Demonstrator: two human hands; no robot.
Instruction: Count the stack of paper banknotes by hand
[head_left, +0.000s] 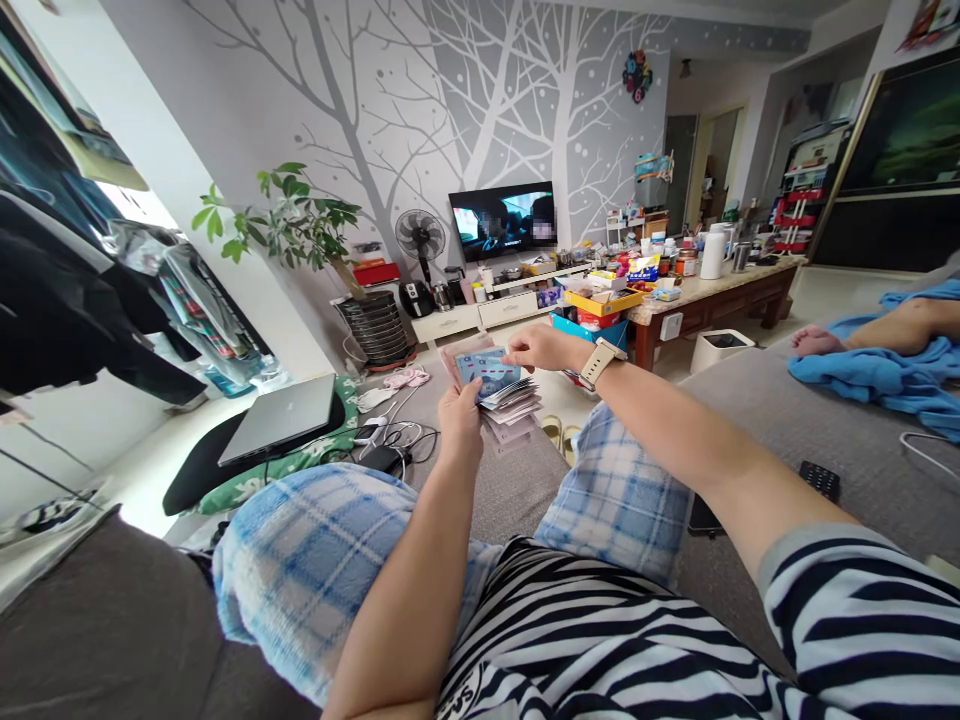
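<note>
Papers [516,403] were pinched by the left hand [459,420] above the sofa edge [525,485], blue ones [491,374] by the right hand [551,350]; some were fanned, others bunched, the number handled unclear.

Laptop [281,418] lies left of the cables [390,440].

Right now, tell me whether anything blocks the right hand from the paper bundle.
Nothing visible does: the right hand has its fingertips at the edge of the blue sheet on the bundle. The left hand holds the bundle from its near left side.
</note>
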